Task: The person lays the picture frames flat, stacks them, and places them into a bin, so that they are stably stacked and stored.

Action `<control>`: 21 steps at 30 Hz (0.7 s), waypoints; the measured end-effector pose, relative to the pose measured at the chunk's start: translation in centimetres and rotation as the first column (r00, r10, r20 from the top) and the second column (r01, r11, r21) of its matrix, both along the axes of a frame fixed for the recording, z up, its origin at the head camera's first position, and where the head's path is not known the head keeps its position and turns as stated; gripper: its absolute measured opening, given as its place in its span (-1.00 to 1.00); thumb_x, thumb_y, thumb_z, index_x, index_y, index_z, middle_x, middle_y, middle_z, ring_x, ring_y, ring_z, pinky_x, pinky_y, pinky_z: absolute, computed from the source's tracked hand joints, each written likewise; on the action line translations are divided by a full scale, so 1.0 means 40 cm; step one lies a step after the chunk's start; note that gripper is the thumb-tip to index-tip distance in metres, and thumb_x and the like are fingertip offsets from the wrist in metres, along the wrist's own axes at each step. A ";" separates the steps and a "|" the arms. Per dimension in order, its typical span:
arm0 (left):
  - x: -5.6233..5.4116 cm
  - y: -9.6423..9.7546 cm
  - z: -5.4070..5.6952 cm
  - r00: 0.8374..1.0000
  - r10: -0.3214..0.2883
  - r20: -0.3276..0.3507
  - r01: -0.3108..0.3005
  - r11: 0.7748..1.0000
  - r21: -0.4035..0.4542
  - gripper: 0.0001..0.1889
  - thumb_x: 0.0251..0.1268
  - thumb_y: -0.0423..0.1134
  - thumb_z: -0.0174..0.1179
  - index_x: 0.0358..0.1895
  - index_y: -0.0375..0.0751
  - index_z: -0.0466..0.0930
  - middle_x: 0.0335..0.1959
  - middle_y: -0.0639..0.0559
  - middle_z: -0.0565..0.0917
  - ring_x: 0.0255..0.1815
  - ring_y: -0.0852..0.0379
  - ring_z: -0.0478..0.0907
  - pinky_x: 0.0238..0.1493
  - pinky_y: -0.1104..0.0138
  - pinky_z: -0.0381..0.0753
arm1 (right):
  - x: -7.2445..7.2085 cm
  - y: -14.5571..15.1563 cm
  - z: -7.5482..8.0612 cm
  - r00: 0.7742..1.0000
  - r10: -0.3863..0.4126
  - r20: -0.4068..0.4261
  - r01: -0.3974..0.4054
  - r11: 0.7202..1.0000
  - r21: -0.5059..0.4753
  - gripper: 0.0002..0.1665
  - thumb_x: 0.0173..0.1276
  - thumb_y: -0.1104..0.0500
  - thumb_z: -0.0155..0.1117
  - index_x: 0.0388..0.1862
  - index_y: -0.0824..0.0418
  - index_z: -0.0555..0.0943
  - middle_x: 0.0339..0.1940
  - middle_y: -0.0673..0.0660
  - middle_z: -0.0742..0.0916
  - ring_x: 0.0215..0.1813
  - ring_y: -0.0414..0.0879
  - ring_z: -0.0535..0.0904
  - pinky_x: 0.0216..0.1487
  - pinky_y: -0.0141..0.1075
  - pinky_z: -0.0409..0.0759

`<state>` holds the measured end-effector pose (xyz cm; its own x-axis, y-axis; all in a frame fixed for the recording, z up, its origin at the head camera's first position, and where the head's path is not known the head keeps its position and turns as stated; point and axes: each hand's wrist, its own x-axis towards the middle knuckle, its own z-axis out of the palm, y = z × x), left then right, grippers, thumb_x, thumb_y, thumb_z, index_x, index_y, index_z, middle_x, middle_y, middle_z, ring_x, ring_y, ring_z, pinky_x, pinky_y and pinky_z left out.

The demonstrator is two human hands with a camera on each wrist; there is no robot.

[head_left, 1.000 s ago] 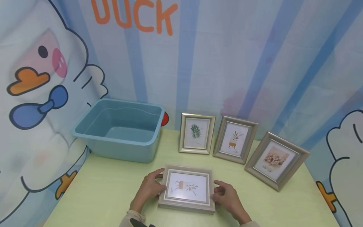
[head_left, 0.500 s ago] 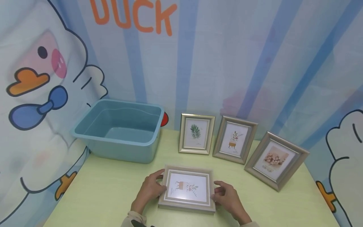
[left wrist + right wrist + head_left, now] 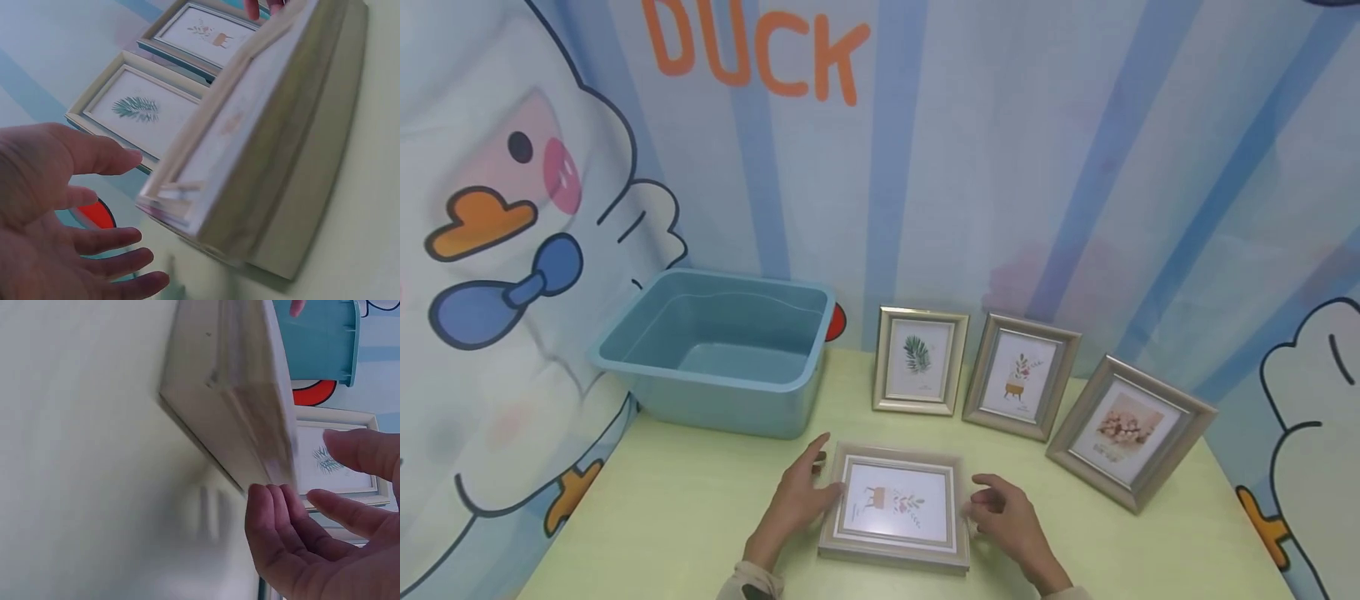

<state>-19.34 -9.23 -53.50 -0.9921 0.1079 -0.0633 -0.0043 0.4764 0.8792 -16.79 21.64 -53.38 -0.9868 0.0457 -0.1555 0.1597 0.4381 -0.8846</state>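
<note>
A champagne-coloured picture frame (image 3: 895, 506) with a potted-plant print lies face up on the table, its print turned sideways. Its thick side shows stepped layers in the left wrist view; whether a second frame lies beneath I cannot tell. My left hand (image 3: 795, 493) is beside its left edge, and in the left wrist view the spread fingers (image 3: 119, 265) stand apart from it. At the opposite edge is my right hand (image 3: 1009, 518), its fingers loosely bent. In the right wrist view those fingertips (image 3: 270, 497) are close to the frame's side, without gripping it; contact is unclear.
A blue-green plastic tub (image 3: 718, 408) stands at the back left. Along the back right, three framed prints stand propped: a leaf print (image 3: 919, 360), a potted-plant print (image 3: 1021, 377) and a flower print (image 3: 1130, 432). A duck-patterned cloth (image 3: 985, 167) hangs behind the table (image 3: 685, 517).
Both hands have loosened from the lying frame. The left fingers have lifted and straightened, and the right hand has drawn slightly outward. The frame has stayed in place; the head view has tilted slightly upward.
</note>
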 end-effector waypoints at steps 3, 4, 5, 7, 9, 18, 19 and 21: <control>-0.017 0.003 0.025 0.999 -0.010 -0.031 0.010 1.000 -0.003 -0.21 0.22 -0.34 0.33 0.51 -0.26 0.19 0.34 -0.45 0.43 0.33 -0.46 0.39 0.22 -0.25 0.50 | -0.024 0.012 0.016 0.998 -0.004 -0.063 0.006 1.000 0.027 -0.48 0.28 0.31 0.36 0.22 0.41 0.54 -0.16 0.21 0.72 -0.10 0.03 0.70 -0.23 -0.29 0.75; -0.025 0.004 0.032 0.999 -0.019 -0.041 0.019 1.000 -0.010 -0.21 0.22 -0.35 0.34 0.51 -0.26 0.20 0.34 -0.45 0.43 0.34 -0.46 0.38 0.22 -0.25 0.50 | -0.034 0.014 0.023 0.997 -0.006 -0.082 0.009 0.999 0.037 -0.49 0.30 0.31 0.35 0.22 0.40 0.53 -0.15 0.21 0.72 -0.07 0.06 0.70 -0.21 -0.31 0.74; -0.033 0.006 0.041 0.998 -0.028 -0.048 0.027 1.000 -0.014 -0.22 0.22 -0.36 0.34 0.51 -0.26 0.21 0.35 -0.45 0.43 0.35 -0.46 0.37 0.21 -0.25 0.51 | -0.044 0.017 0.031 0.995 -0.005 -0.099 0.009 0.999 0.046 -0.49 0.31 0.30 0.34 0.23 0.40 0.53 -0.13 0.22 0.73 -0.04 0.10 0.70 -0.18 -0.30 0.74; -0.051 0.010 0.056 0.997 -0.043 -0.060 0.042 0.999 -0.023 -0.23 0.21 -0.36 0.33 0.50 -0.24 0.22 0.37 -0.42 0.42 0.36 -0.45 0.36 0.22 -0.25 0.50 | -0.069 0.020 0.045 0.990 -0.002 -0.142 0.012 0.997 0.071 -0.48 0.33 0.27 0.33 0.26 0.38 0.52 -0.09 0.25 0.73 0.02 0.15 0.69 -0.12 -0.27 0.74; -0.073 0.016 0.068 0.996 -0.060 -0.070 0.059 0.998 -0.028 -0.23 0.21 -0.36 0.33 0.50 -0.23 0.23 0.40 -0.41 0.40 0.38 -0.44 0.35 0.24 -0.26 0.48 | -0.099 0.022 0.060 0.982 0.003 -0.188 0.014 0.996 0.089 -0.47 0.34 0.26 0.33 0.27 0.37 0.52 -0.04 0.30 0.73 0.06 0.19 0.68 -0.05 -0.20 0.74; -0.164 0.057 0.102 0.993 -0.099 -0.066 0.104 0.991 0.086 -0.29 0.29 -0.36 0.28 0.50 -0.19 0.25 0.45 -0.35 0.36 0.43 -0.42 0.31 0.25 -0.19 0.52 | -0.225 0.009 0.117 0.941 0.009 -0.337 0.017 0.997 0.074 -0.40 0.34 0.30 0.30 0.35 0.38 0.45 0.09 0.42 0.69 0.15 0.28 0.64 0.23 0.09 0.60; -0.175 0.062 0.105 0.994 -0.095 -0.061 0.102 0.989 0.109 -0.30 0.29 -0.37 0.28 0.50 -0.18 0.26 0.45 -0.35 0.36 0.44 -0.41 0.30 0.25 -0.18 0.53 | -0.236 0.005 0.121 0.940 0.007 -0.341 0.023 0.996 0.084 -0.39 0.34 0.29 0.30 0.36 0.37 0.44 0.11 0.41 0.69 0.17 0.28 0.63 0.23 0.10 0.60; -0.197 0.075 0.111 0.994 -0.091 -0.062 0.099 0.985 0.138 -0.30 0.29 -0.37 0.28 0.50 -0.19 0.25 0.46 -0.36 0.35 0.44 -0.41 0.30 0.27 -0.16 0.53 | -0.257 -0.002 0.129 0.938 0.007 -0.347 0.024 0.996 0.086 -0.38 0.34 0.29 0.29 0.37 0.37 0.43 0.15 0.41 0.67 0.20 0.27 0.61 0.26 0.10 0.58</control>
